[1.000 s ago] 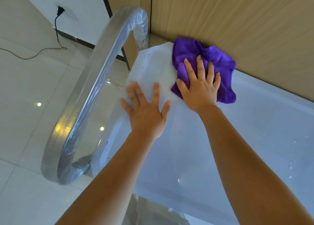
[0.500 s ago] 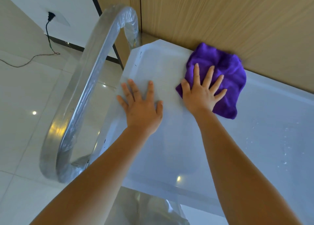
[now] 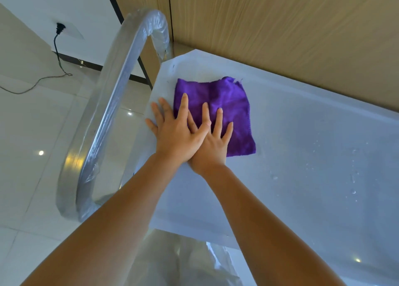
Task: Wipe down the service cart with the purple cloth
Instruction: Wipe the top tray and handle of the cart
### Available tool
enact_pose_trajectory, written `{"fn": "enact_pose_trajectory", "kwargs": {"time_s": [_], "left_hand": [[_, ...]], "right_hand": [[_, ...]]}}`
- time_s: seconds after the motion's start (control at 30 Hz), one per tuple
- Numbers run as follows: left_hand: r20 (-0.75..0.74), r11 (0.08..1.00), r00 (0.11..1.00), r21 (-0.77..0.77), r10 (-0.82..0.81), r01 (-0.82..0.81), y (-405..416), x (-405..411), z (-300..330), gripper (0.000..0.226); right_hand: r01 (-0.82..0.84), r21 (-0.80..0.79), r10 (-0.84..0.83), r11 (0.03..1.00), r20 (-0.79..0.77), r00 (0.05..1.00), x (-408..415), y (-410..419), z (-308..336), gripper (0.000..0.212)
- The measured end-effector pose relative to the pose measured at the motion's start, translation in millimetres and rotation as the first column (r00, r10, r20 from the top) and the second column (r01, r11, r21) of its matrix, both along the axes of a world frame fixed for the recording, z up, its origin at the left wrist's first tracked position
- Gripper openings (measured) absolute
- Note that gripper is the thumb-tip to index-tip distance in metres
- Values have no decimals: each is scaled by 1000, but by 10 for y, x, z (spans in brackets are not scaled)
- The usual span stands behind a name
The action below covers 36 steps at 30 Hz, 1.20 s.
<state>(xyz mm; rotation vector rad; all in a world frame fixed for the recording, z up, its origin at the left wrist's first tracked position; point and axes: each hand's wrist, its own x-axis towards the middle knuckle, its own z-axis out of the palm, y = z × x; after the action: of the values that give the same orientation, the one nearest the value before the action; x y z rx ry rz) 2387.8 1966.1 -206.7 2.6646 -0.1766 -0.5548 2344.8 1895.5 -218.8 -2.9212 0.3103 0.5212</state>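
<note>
— Around the white service cart top (image 3: 291, 156)? Curved silver handle wrapped in clear plastic (image 3: 121, 87) along its left end, tan wood-grain wall panel (image 3: 280, 30) close behind, black cord (image 3: 58, 54) trailing over glossy pale floor tiles (image 3: 32, 134).

— Textures? Square fuzzy purple cloth (image 3: 218, 104) lying flat near the cart's far-left corner; water droplets (image 3: 354, 177) beading to the right.

— Fingers? Spread straight on both. Right hand (image 3: 212, 145) pressing the cloth; left hand (image 3: 174, 134) overlapping it, half on cloth, half on bare top.
</note>
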Motion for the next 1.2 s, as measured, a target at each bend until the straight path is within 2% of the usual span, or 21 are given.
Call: {"fn": "enact_pose_trajectory", "kwargs": {"time_s": [0.1, 0.2, 0.3, 0.47, 0.57, 0.7, 0.8, 0.93, 1.03, 1.2], "left_hand": [[3, 998, 999, -40, -40, 40, 82, 10, -7, 80], [8, 992, 997, -101, -75, 76, 186, -9, -37, 75], [3, 986, 994, -128, -111, 110, 250, -31, -64, 71], [-22, 976, 982, -120, -188, 184, 372, -11, -33, 72], [0, 976, 986, -143, -169, 167, 422, -91, 35, 74], [88, 928, 961, -248, -262, 276, 399, -610, 93, 64], [30, 905, 961, -330, -274, 268, 422, -1178, 62, 59], [-13, 895, 966, -380, -258, 234, 512, -1503, -34, 74], [-30, 898, 947, -330, -319, 292, 527, -1476, -64, 84], [-12, 923, 926, -81, -377, 375, 388, -1543, -46, 90]], "right_hand": [[-22, 45, 19, 999, 49, 999, -248, 99, -23, 64], [45, 8, -46, 999, 158, 986, -569, 226, -46, 57], [62, -35, -56, 997, 138, 989, -969, 339, -66, 56], [117, 1, -117, 993, 113, 987, -1531, 452, -19, 55], [151, 10, -151, 988, 101, 983, -1797, 514, 18, 54], [162, 49, -166, 986, 114, 979, -1942, 545, 30, 58], [158, 101, -172, 982, 150, 974, -1967, 528, 36, 56], [194, 77, -202, 978, 120, 972, -2147, 491, 26, 51], [275, 56, -280, 960, 119, 952, -2500, 430, -38, 57], [404, 66, -410, 912, 143, 901, -2782, 288, -17, 55]]}}
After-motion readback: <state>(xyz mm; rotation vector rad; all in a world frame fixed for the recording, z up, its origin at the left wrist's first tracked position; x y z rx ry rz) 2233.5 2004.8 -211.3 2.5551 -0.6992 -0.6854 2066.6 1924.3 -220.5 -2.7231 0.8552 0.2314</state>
